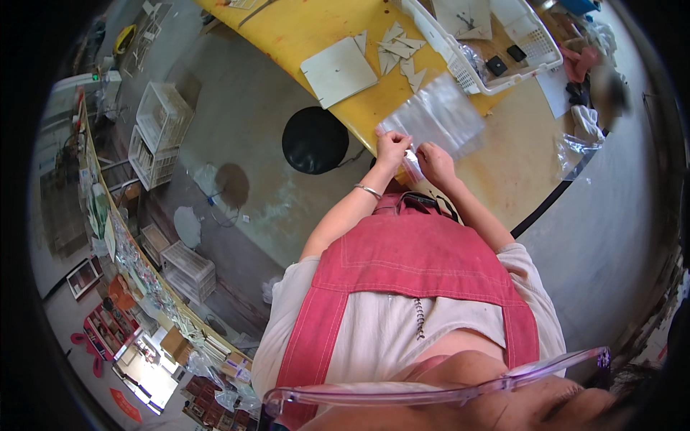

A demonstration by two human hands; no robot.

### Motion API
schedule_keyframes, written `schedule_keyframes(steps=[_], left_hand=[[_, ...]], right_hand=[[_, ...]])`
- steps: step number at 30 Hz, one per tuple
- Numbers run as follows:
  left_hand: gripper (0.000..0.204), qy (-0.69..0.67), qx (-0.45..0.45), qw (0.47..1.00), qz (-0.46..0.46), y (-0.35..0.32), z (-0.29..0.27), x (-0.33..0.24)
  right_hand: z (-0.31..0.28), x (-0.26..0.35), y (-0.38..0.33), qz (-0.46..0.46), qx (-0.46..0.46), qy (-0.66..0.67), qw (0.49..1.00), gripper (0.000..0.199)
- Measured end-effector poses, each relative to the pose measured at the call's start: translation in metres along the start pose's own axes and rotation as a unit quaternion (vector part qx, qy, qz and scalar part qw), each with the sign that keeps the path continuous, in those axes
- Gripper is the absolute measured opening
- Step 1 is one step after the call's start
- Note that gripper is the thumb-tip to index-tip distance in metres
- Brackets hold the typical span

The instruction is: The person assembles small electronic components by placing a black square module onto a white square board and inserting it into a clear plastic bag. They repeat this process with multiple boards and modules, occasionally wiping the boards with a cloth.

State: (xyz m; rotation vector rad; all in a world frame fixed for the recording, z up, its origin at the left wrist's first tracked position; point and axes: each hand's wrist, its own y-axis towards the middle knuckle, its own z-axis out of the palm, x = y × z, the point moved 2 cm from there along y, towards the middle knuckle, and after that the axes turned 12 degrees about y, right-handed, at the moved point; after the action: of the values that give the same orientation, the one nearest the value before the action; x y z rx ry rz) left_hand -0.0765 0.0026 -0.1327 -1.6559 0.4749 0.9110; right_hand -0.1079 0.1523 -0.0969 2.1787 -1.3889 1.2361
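My left hand (pixel 392 149) is closed in a pinch at the near edge of the yellow table, a bracelet on its wrist. Close beside it, my right hand (pixel 436 165) has its fingers curled in. Between the two hands is a clear plastic bag (pixel 412 166) with a reddish strip along its edge; both hands seem to grip it, though the fingertips are partly hidden. Just beyond them, a stack of clear plastic bags (pixel 447 115) lies flat on the table. White square sheets (pixel 339 72) and several loose white triangular pieces (pixel 397 49) lie farther off.
A white plastic basket (pixel 471 85) holding small black boxes (pixel 496 66) stands at the far right of the yellow table (pixel 287 32). Left of the table is a black round stool (pixel 315 140). White crates (pixel 153 159) stand on the floor at left, near a long cluttered bench.
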Motion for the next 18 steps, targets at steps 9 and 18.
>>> schedule_keyframes(steps=[9, 18], left_hand=[[0.015, -0.008, 0.029, 0.998, 0.050, 0.003, -0.014, 0.000], [0.017, -0.065, 0.086, 0.994, 0.028, -0.003, -0.009, -0.010]], right_hand=[[-0.002, -0.036, 0.010, 0.142, -0.068, 0.313, 0.936, 0.021], [0.004, -0.013, 0.010, 0.045, -0.052, 0.269, 0.961, 0.021]])
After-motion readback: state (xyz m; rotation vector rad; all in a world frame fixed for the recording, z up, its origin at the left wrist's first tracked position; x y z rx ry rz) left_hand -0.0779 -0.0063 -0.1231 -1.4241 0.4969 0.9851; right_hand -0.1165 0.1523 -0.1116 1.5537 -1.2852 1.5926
